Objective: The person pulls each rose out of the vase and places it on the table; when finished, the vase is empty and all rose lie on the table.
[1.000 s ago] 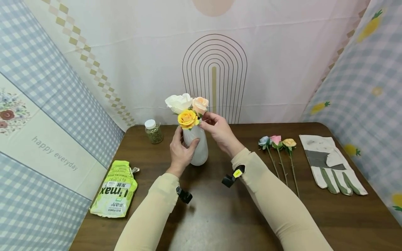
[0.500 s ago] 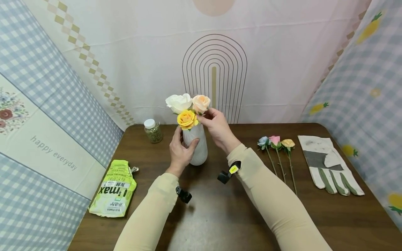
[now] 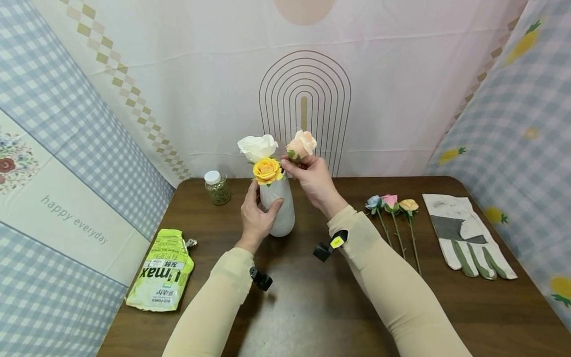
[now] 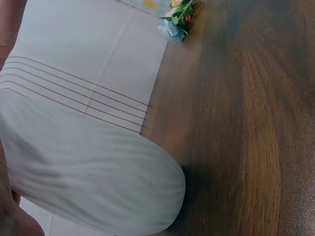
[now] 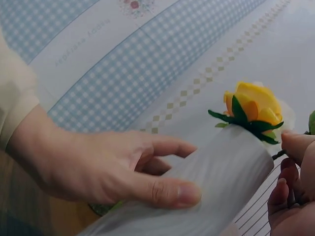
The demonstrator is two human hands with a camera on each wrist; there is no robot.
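A pale grey vase [image 3: 280, 213] stands upright on the table, with a white rose [image 3: 257, 148] and a yellow rose [image 3: 267, 171] in its mouth. My left hand [image 3: 257, 215] grips the vase from the left side, thumb across its front; the right wrist view shows the thumb pressed on the vase wall [image 5: 221, 182]. To the right of the vase mouth, my right hand [image 3: 315, 183] pinches a peach rose [image 3: 301, 145] just under its bloom. A short piece of dark stem [image 5: 279, 154] shows between these fingers and the vase rim; its lower end is hidden.
To the right lie a blue rose [image 3: 373, 203], a pink rose [image 3: 390, 201] and a pale orange rose [image 3: 408, 205], beside folded gloves [image 3: 464, 233]. A white-lidded jar [image 3: 217, 188] and a green pouch [image 3: 164, 270] are on the left. Behind the table hangs a cloth backdrop [image 3: 214, 89].
My right hand has drawn the peach rose up and right, away from the white and yellow roses. The left hand has kept its grip on the vase.
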